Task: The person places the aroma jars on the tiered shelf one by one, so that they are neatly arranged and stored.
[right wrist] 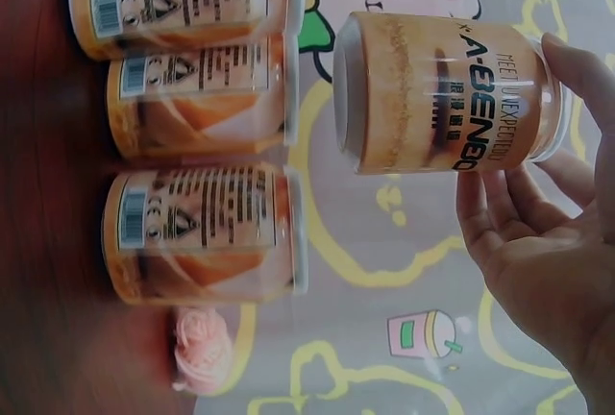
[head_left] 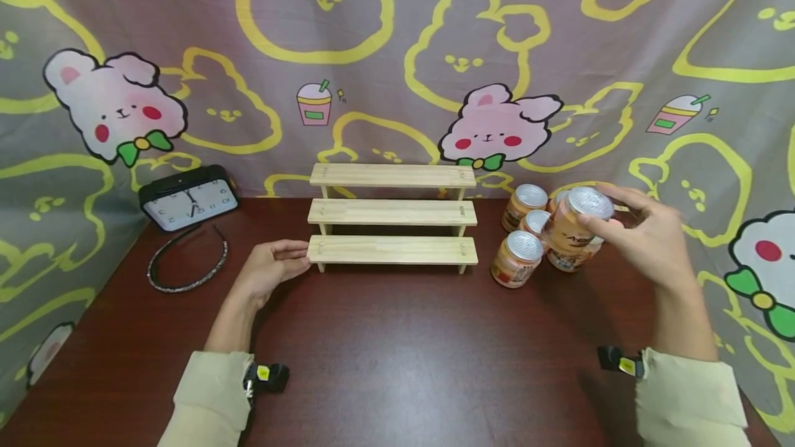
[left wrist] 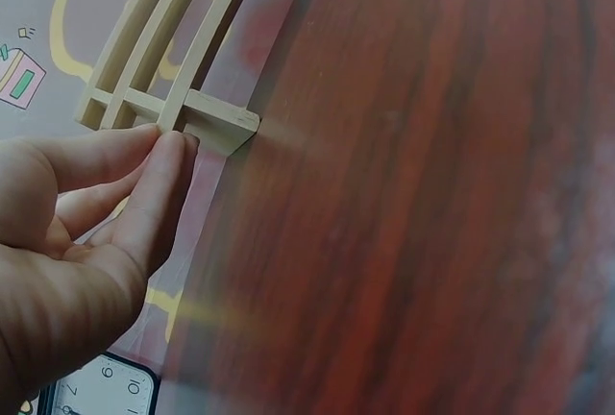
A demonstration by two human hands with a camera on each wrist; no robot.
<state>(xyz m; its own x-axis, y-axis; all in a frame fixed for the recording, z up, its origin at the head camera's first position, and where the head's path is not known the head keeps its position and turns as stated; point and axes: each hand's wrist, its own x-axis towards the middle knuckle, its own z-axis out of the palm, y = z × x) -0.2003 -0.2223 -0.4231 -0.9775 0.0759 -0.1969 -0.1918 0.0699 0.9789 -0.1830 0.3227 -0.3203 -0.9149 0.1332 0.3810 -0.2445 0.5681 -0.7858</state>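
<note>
At the middle back of the table stands a pale wooden three-step display rack (head_left: pixel 391 251). My left hand (head_left: pixel 263 273) pinches the left end of its lowest plank between thumb and fingers; the left wrist view shows this hand (left wrist: pixel 106 232) at the rack's corner (left wrist: pixel 223 112). To the right, my right hand (head_left: pixel 652 243) grips an orange can (head_left: pixel 568 225) near its silver top and holds it above the others. The lifted can (right wrist: pixel 432 93) has dark lettering and hangs clear of the table. Several similar cans (head_left: pixel 515 264) stand close together below it, some partly hidden.
A black-framed clock (head_left: pixel 192 202) stands at the back left, with a dark sparkly headband (head_left: pixel 186 288) lying before it. Behind everything hangs a cartoon-print cloth (head_left: pixel 385 88). A pink rose-shaped thing (right wrist: pixel 202 348) sits beyond the cans in the right wrist view.
</note>
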